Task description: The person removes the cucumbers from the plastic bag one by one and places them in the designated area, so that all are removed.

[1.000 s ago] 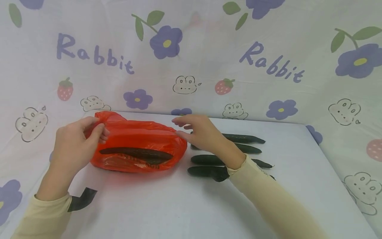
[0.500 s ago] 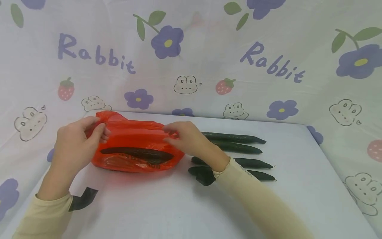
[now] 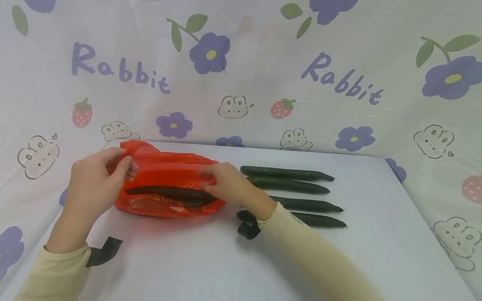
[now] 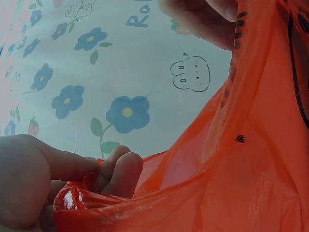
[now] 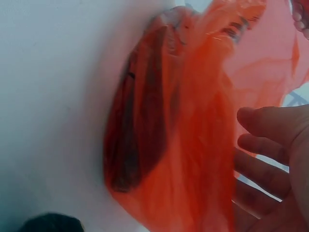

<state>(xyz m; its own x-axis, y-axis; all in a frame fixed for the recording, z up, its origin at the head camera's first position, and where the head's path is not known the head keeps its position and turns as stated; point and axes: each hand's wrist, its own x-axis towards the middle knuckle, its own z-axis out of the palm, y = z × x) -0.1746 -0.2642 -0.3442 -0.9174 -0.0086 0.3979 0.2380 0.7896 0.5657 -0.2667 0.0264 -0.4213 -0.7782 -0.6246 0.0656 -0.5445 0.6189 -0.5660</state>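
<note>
A red plastic bag lies on the white table at left centre, its mouth partly spread. A dark cucumber shows at its front, and the right wrist view shows dark long shapes through the film. My left hand pinches the bag's rim at the left; the left wrist view shows the red film between thumb and fingers. At the bag's right end is my right hand. Its thumb and fingers are spread and loosely bent in the right wrist view, with some fingertips hidden behind the bag's edge.
Several cucumbers lie side by side on the white table, right of the bag. My right forearm passes over the near ones. A patterned cloth hangs behind. Black strips stick out at both wrists.
My right hand has moved left and slightly down, from above the cucumbers to the bag's right end. More of the cucumbers shows. The left hand has kept its place on the rim.
</note>
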